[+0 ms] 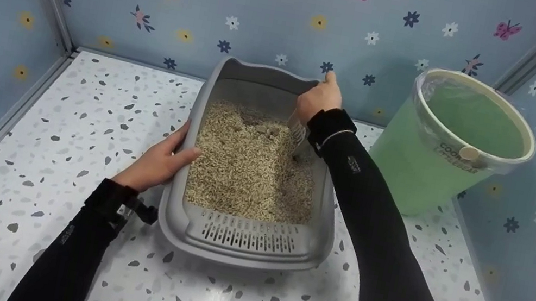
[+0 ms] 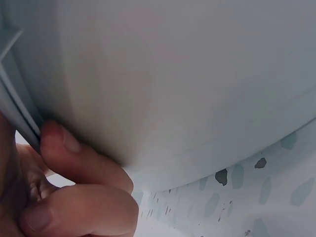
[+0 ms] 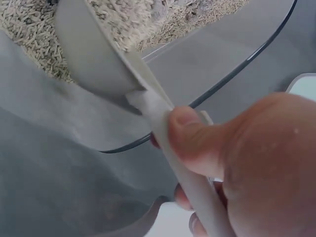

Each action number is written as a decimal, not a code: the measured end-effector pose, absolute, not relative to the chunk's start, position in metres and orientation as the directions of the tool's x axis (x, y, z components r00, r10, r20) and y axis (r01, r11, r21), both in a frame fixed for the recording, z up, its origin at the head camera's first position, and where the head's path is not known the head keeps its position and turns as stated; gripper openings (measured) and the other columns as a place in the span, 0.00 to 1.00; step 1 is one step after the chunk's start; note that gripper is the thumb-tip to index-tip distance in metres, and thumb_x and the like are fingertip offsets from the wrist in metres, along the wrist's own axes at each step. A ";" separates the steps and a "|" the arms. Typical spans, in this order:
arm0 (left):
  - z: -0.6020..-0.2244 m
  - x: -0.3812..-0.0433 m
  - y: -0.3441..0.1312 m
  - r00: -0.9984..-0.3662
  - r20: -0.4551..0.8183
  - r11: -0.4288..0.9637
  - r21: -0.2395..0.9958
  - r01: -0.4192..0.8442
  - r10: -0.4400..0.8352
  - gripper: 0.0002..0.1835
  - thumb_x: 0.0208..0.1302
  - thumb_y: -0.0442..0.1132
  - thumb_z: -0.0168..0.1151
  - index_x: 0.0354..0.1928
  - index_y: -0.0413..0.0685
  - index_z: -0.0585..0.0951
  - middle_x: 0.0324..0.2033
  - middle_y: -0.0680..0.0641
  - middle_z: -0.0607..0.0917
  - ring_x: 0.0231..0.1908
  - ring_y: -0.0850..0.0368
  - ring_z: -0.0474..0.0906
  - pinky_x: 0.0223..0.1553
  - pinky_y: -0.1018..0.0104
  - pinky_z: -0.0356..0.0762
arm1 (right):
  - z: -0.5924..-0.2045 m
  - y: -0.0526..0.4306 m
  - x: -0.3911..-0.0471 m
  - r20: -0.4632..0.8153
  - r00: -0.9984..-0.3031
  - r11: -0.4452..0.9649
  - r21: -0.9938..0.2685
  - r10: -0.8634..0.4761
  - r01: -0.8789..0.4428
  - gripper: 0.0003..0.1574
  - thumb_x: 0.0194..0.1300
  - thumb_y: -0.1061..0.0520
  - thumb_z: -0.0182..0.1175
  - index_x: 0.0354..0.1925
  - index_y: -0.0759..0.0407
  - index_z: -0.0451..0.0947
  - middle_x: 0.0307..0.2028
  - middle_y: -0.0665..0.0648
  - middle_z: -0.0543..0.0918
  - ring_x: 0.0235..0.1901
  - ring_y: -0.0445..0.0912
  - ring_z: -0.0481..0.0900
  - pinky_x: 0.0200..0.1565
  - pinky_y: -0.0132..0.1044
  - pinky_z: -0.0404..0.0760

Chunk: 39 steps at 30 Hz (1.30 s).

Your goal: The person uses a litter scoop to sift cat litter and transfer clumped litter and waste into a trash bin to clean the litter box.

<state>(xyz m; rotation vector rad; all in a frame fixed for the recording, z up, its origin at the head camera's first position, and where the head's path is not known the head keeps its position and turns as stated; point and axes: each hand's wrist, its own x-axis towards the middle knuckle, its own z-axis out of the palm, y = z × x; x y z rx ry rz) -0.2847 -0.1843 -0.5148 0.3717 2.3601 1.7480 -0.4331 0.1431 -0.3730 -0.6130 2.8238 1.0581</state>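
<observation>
A grey litter box (image 1: 241, 256) full of pale pellet litter (image 1: 236, 172) sits on the floor. My left hand (image 1: 155, 164) holds its left rim, thumb over the top. In the left wrist view, the fingers (image 2: 94, 168) curl under the rim, against the outer wall (image 2: 173, 89). At the far right corner of the box, my right hand (image 1: 320, 99) grips a beige litter scoop (image 1: 296, 132). The right wrist view shows the thumb pressed along the scoop's handle (image 3: 185, 177), with the scoop's head (image 3: 96, 54) tilted at the litter beside the inner wall.
Right of the box stands a green trash bin (image 1: 414, 165) with a clear liner over its cream rim. Blue flowered panels (image 1: 270, 13) enclose the speckled floor (image 1: 79, 128) at the back and both sides.
</observation>
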 end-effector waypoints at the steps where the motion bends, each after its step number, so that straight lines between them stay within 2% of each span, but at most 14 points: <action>1: -0.515 -0.285 -0.184 -0.952 0.004 0.277 0.956 0.093 0.305 0.47 0.85 0.62 0.58 0.91 0.72 0.41 0.90 0.45 0.44 0.87 0.35 0.46 0.84 0.36 0.52 | -0.373 0.144 -0.434 -0.193 -0.917 0.687 0.613 -0.349 -0.390 0.29 0.86 0.61 0.51 0.22 0.52 0.69 0.23 0.54 0.74 0.38 0.53 0.69 0.73 0.58 0.57; 5: -0.514 -0.284 -0.183 -0.953 0.012 0.276 0.956 0.100 0.303 0.46 0.86 0.61 0.58 0.91 0.74 0.42 0.90 0.45 0.44 0.86 0.34 0.47 0.84 0.36 0.52 | -0.374 0.146 -0.438 -0.177 -0.912 0.694 0.600 -0.369 -0.397 0.29 0.87 0.58 0.51 0.22 0.52 0.69 0.25 0.54 0.74 0.38 0.54 0.69 0.70 0.58 0.59; 10: -0.516 -0.284 -0.182 -0.956 -0.001 0.276 0.957 0.084 0.294 0.44 0.85 0.59 0.59 0.90 0.80 0.44 0.90 0.47 0.46 0.85 0.32 0.51 0.81 0.33 0.60 | -0.378 0.151 -0.447 -0.175 -0.910 0.710 0.576 -0.376 -0.404 0.27 0.86 0.53 0.52 0.24 0.53 0.75 0.30 0.56 0.81 0.43 0.56 0.76 0.73 0.60 0.58; 16: -0.515 -0.285 -0.183 -0.959 -0.007 0.288 0.954 0.079 0.284 0.45 0.85 0.60 0.59 0.90 0.81 0.44 0.90 0.45 0.46 0.84 0.30 0.52 0.80 0.31 0.61 | -0.376 0.149 -0.448 -0.165 -0.908 0.710 0.575 -0.386 -0.407 0.25 0.85 0.56 0.50 0.26 0.54 0.78 0.36 0.58 0.87 0.44 0.57 0.79 0.72 0.60 0.60; 19: -0.515 -0.285 -0.182 -0.958 -0.011 0.287 0.955 0.075 0.285 0.45 0.85 0.60 0.59 0.90 0.82 0.44 0.90 0.45 0.46 0.84 0.29 0.54 0.78 0.31 0.65 | -0.376 0.149 -0.447 -0.163 -0.905 0.728 0.547 -0.392 -0.413 0.25 0.84 0.57 0.51 0.24 0.54 0.76 0.32 0.57 0.84 0.43 0.56 0.77 0.72 0.61 0.59; 23: -0.514 -0.284 -0.182 -0.957 -0.010 0.278 0.958 0.074 0.289 0.44 0.85 0.60 0.60 0.89 0.83 0.45 0.90 0.45 0.47 0.81 0.27 0.59 0.73 0.30 0.73 | -0.377 0.151 -0.444 -0.153 -0.904 0.767 0.483 -0.400 -0.422 0.26 0.81 0.61 0.52 0.21 0.53 0.69 0.25 0.54 0.74 0.39 0.55 0.72 0.74 0.61 0.59; 26: -0.514 -0.284 -0.182 -0.955 0.005 0.277 0.957 0.091 0.297 0.46 0.85 0.59 0.59 0.91 0.78 0.43 0.90 0.44 0.45 0.84 0.28 0.54 0.77 0.30 0.66 | -0.379 0.152 -0.444 -0.156 -0.904 0.782 0.458 -0.398 -0.423 0.28 0.83 0.61 0.52 0.20 0.54 0.66 0.23 0.54 0.69 0.37 0.54 0.68 0.68 0.58 0.60; 30: -0.516 -0.284 -0.182 -0.952 0.022 0.263 0.959 0.107 0.306 0.46 0.86 0.58 0.58 0.91 0.72 0.41 0.90 0.44 0.45 0.86 0.33 0.47 0.82 0.32 0.56 | -0.382 0.152 -0.447 -0.170 -0.905 0.781 0.460 -0.390 -0.422 0.27 0.84 0.57 0.52 0.22 0.54 0.70 0.27 0.56 0.75 0.38 0.55 0.67 0.60 0.56 0.57; 34: -0.517 -0.284 -0.182 -0.952 0.026 0.251 0.962 0.107 0.305 0.46 0.86 0.58 0.59 0.92 0.72 0.43 0.90 0.45 0.46 0.86 0.33 0.49 0.81 0.33 0.60 | -0.388 0.152 -0.451 -0.164 -0.909 0.785 0.460 -0.382 -0.414 0.24 0.84 0.58 0.51 0.26 0.55 0.76 0.35 0.60 0.82 0.41 0.56 0.71 0.64 0.59 0.60; 39: -0.516 -0.284 -0.182 -0.955 0.019 0.271 0.957 0.102 0.295 0.47 0.85 0.61 0.59 0.92 0.72 0.43 0.90 0.44 0.46 0.85 0.31 0.49 0.81 0.31 0.58 | -0.392 0.151 -0.454 -0.143 -0.905 0.778 0.469 -0.399 -0.418 0.22 0.85 0.57 0.52 0.30 0.56 0.81 0.41 0.62 0.85 0.44 0.58 0.72 0.63 0.59 0.60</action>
